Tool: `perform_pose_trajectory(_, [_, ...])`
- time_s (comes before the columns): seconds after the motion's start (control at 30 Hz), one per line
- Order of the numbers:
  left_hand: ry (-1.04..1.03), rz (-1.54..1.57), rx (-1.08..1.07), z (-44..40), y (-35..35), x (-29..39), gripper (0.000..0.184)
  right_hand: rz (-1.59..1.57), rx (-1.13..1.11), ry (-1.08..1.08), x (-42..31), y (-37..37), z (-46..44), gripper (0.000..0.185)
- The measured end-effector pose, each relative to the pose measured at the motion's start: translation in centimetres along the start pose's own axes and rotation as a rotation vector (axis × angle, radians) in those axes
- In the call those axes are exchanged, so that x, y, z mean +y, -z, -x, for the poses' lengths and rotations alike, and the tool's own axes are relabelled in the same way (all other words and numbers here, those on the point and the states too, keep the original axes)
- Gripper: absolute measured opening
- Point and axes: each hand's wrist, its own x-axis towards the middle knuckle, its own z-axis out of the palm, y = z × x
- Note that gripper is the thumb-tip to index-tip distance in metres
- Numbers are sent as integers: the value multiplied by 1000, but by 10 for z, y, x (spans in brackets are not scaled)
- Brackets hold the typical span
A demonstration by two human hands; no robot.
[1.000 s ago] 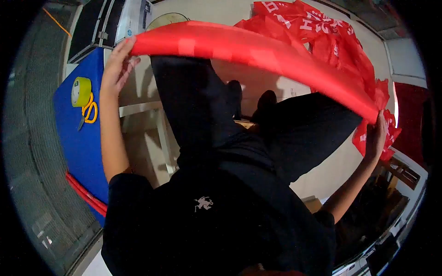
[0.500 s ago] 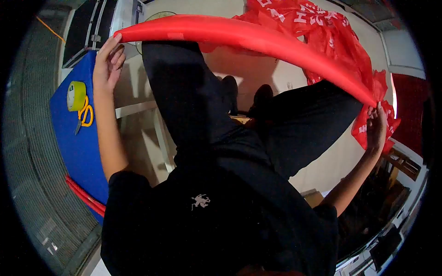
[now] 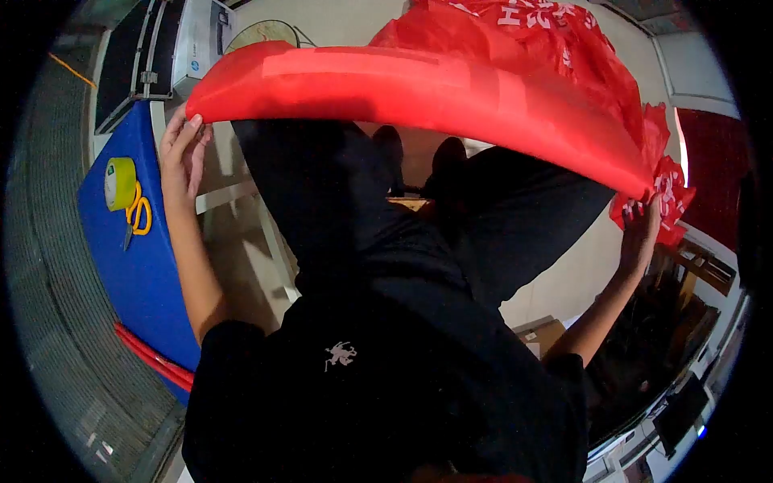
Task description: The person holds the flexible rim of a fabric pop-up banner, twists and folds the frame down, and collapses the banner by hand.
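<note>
A long strip of red fabric stretches across my lap, held up above my knees. At its left end my left hand pinches the lower corner, thumb on top. My right hand grips the far right corner; its fingers are partly hidden. The strip bows upward in the middle and continues into a crumpled red banner with white characters, which lies on the floor beyond my legs. More of the red cloth bunches beside my right hand.
To the left, a blue surface bears a yellow-green tape roll, orange-handled scissors and red rods. Behind it stand a black case and a white box. A cardboard box sits near my right elbow.
The narrow red strip has opened out wider and its near edge has dropped. Both hands have come down slightly, still at its two ends.
</note>
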Motion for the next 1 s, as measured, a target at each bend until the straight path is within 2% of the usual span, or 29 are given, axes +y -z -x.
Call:
perform_pose_trajectory(0.07, [-39, -75, -88, -7, 8, -2, 38, 95, 155, 30, -18, -24, -8, 36])
perform_pose_trajectory(0.1, [-77, -152, -173, -10, 10, -3, 41, 208, 111, 83, -9, -2, -26, 34])
perform_pose_trajectory(0.13, [-81, -149, -178, -9, 8, -1, 41, 207, 116, 87, -12, -1, -29, 34])
perform_pose_trajectory(0.17, [-70, -176, -187, -8, 6, 3, 41, 364, 47, 100, -16, -2, -31, 34])
perform_pose_trajectory(0.3, [10, -317, -241, -10, 14, 15, 40, 615, -37, 119, -15, 5, -49, 32])
perform_pose_trajectory(0.33, [13, -319, -231, -6, 12, 17, 40, 641, -60, 109, -14, 6, -49, 33])
perform_pose_trajectory(0.4, [81, -41, -42, 4, -3, 22, 26, 645, -91, 110, -17, 4, -44, 32])
perform_pose_trajectory(0.43, [126, 56, 107, 4, -13, 25, 26, 630, -101, 116, -16, 4, -42, 32])
perform_pose_trajectory(0.47, [121, 50, 119, -4, -5, 23, 26, 615, -111, 122, -15, 5, -39, 33])
perform_pose_trajectory(0.53, [302, 16, -178, -16, 6, 27, 29, 927, -200, 378, -8, 19, -43, 44])
perform_pose_trajectory(0.57, [391, -158, -40, -16, -1, 32, 25, 1058, -226, 488, -5, 28, -47, 50])
perform_pose_trajectory(0.6, [386, -160, -33, -15, -6, 35, 25, 1179, -240, 605, -4, 29, -47, 57])
perform_pose_trajectory(0.67, [361, -358, -111, -16, -14, 39, 26, 1124, -280, 499, -6, 37, -47, 55])
perform_pose_trajectory(0.7, [314, -321, -169, -20, -7, 36, 24, 1123, -279, 497, -9, 29, -44, 55])
perform_pose_trajectory(0.73, [315, -322, -172, -21, -4, 35, 24, 758, -135, 305, -12, 13, -40, 48])
perform_pose_trajectory(0.8, [231, -109, -173, -22, -4, 34, 23, 20, 148, -68, -17, -6, -32, 35])
perform_pose_trajectory(0.83, [234, -107, -180, -22, -7, 34, 23, 23, 155, -68, -10, 9, -37, 35])
perform_pose_trajectory(0.87, [216, -78, -185, -21, -12, 36, 22, 170, 76, 27, 3, 36, -48, 32])
perform_pose_trajectory(0.93, [200, -48, -192, -22, -14, 32, 22, 320, -1, 119, 4, 44, -49, 30])
perform_pose_trajectory(1.0, [268, 14, -96, -26, -10, 23, 22, 54, -1, -29, 5, 38, -47, 29])
